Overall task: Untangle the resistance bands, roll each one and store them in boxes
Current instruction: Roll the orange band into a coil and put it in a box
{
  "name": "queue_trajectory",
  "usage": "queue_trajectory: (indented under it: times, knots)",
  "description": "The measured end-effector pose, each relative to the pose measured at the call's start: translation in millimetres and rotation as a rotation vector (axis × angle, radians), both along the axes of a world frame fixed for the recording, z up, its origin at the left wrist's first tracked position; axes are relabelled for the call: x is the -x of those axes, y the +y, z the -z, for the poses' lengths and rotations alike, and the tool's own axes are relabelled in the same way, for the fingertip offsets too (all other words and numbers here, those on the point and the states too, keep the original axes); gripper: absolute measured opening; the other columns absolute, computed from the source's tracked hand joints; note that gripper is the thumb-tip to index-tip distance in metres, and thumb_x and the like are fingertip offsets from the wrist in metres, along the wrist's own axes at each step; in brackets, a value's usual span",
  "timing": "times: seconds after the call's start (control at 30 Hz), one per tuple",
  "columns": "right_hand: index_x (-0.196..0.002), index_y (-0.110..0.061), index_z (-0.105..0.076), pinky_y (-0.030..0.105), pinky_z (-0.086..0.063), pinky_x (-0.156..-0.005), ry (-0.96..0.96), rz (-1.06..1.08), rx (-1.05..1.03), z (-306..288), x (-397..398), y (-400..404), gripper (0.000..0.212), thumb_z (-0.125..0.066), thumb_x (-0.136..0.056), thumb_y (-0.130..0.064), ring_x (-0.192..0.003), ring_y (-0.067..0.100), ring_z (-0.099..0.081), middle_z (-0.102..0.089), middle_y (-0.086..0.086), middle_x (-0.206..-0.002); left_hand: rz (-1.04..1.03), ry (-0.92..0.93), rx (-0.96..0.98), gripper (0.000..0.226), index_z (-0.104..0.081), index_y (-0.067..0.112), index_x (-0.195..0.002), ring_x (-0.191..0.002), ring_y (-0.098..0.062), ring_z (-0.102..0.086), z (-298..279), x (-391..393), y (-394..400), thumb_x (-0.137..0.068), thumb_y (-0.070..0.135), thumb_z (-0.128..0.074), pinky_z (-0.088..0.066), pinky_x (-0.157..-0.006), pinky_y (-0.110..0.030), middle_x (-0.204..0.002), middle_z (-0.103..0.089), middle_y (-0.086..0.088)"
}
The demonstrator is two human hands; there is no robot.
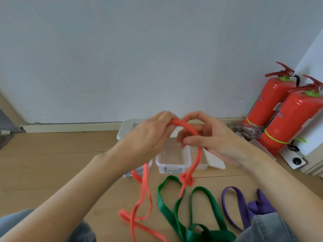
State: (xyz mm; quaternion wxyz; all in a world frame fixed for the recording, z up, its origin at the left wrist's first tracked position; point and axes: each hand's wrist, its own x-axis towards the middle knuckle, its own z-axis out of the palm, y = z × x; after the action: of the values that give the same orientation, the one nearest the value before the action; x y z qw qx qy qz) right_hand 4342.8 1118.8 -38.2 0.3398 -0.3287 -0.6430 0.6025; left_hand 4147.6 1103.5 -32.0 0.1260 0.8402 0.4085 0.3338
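on the wooden floor (52,154), the left hand (150,135) gripped the orange band (188,128); the right hand (215,138) curled round it. untangling step: its knot (187,180) at 6 o'clock probably needed loosening next.

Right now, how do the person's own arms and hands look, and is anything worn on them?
Both forearms are bare, with no sleeves in view. The left hand and the right hand carry no gloves, and no rings, watch or bracelet show. Nails look short and unpainted.
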Motion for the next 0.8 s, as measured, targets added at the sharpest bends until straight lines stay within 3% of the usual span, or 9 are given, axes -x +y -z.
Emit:
queue_trajectory:
  times: [0.07,0.23,0.33,0.47,0.63,0.8]
  knots:
    - [-0.096,-0.018,-0.055,0.023,-0.050,-0.066,-0.035,0.059,-0.013,2,2,0,0.038,-0.078,-0.066,-0.017,-0.067,0.015,-0.062,-0.069,0.003,-0.077,0.030,0.113,0.097,0.020,-0.050,0.010,-0.105,-0.072,-0.004,-0.045,16,-3,1,-0.099,0.022,-0.035,-0.036,-0.070,-0.019,-0.077,-0.041,0.015]
    - [-0.091,-0.013,-0.056,0.013,-0.041,-0.053,-0.070,0.100,-0.048,2,0,-1,0.025,-0.067,-0.071,-0.020,-0.053,0.003,-0.051,-0.068,-0.001,-0.070,0.054,0.046,0.395,0.014,-0.048,0.016,-0.090,-0.064,0.003,-0.046,36,-1,5,-0.098,0.023,-0.039,-0.039,-0.064,-0.013,-0.069,-0.044,0.016]
    - [-0.100,-0.012,-0.054,0.017,-0.046,-0.056,-0.207,0.035,-0.029,3,-6,0,0.019,-0.064,-0.083,-0.010,-0.057,0.010,-0.054,-0.072,0.006,-0.081,0.079,0.081,0.523,0.023,-0.047,0.028,-0.077,-0.061,0.003,-0.047,38,6,7,-0.098,0.021,-0.041,-0.040,-0.064,-0.017,-0.065,-0.048,0.018]
    - [-0.107,-0.016,-0.054,0.017,-0.048,-0.063,-0.434,-0.062,-0.055,7,-7,-2,0.024,-0.061,-0.087,-0.005,-0.069,0.012,-0.063,-0.073,0.003,-0.086,0.160,-0.102,0.649,0.018,-0.050,0.020,-0.075,-0.056,-0.001,-0.052,25,16,7,-0.091,0.025,-0.055,-0.042,-0.058,-0.015,-0.062,-0.051,0.007]
    - [-0.094,-0.019,-0.065,0.020,-0.052,-0.068,-0.329,-0.002,-0.133,7,1,-5,0.022,-0.071,-0.078,-0.005,-0.072,0.010,-0.064,-0.069,0.002,-0.081,0.269,-0.066,0.715,0.017,-0.057,0.013,-0.079,-0.059,-0.014,-0.057,25,10,3,-0.088,0.027,-0.060,-0.047,-0.063,-0.034,-0.057,-0.061,0.006]
    - [-0.088,-0.017,-0.065,0.015,-0.051,-0.066,-0.118,0.198,-0.115,5,-5,1,0.018,-0.069,-0.074,-0.006,-0.074,0.003,-0.065,-0.072,-0.006,-0.080,0.207,-0.043,0.693,0.005,-0.057,0.017,-0.088,-0.086,-0.014,-0.065,34,11,11,-0.092,0.014,-0.055,-0.050,-0.089,-0.037,-0.083,-0.066,0.002]
